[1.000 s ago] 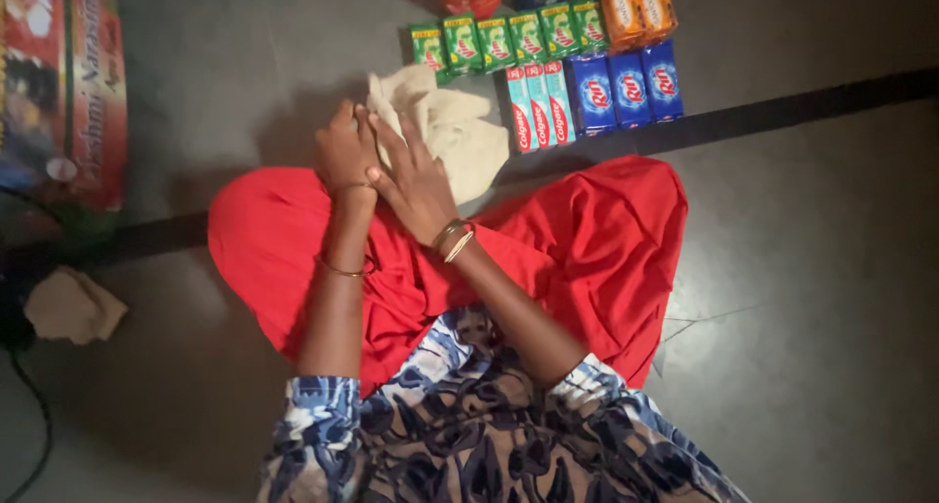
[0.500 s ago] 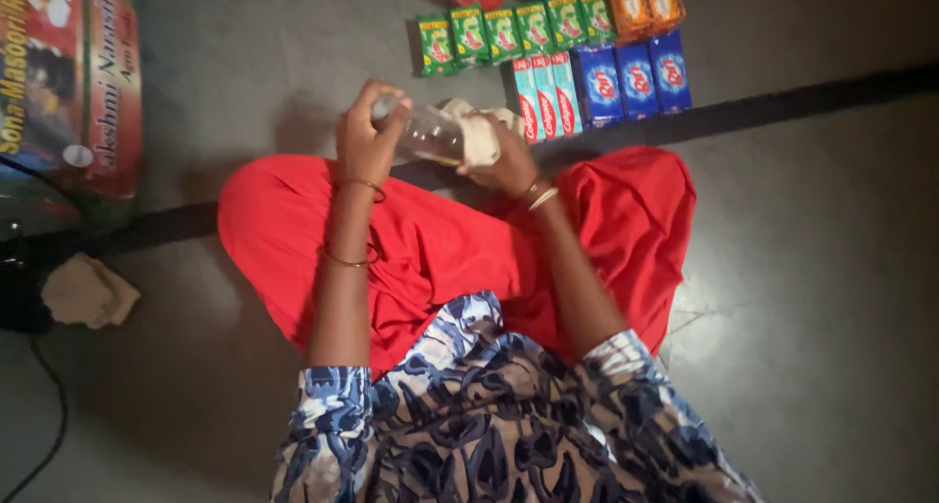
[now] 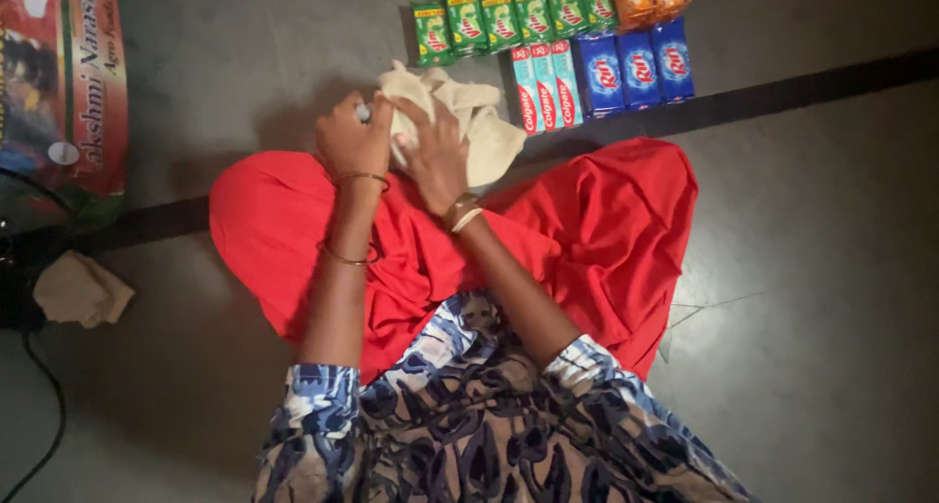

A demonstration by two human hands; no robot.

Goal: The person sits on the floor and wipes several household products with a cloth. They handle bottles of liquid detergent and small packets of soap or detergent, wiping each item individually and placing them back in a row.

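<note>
Hands, left (image 3: 354, 141) and right (image 3: 435, 156), grip one cream cloth (image 3: 469, 121) (three blue packs (image 3: 638, 70) beyond).

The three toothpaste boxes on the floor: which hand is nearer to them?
The right hand is nearer. It presses the cream cloth, just left of the toothpaste boxes. The left hand is farther left, at the cloth's other edge, gripping a small object.
</note>
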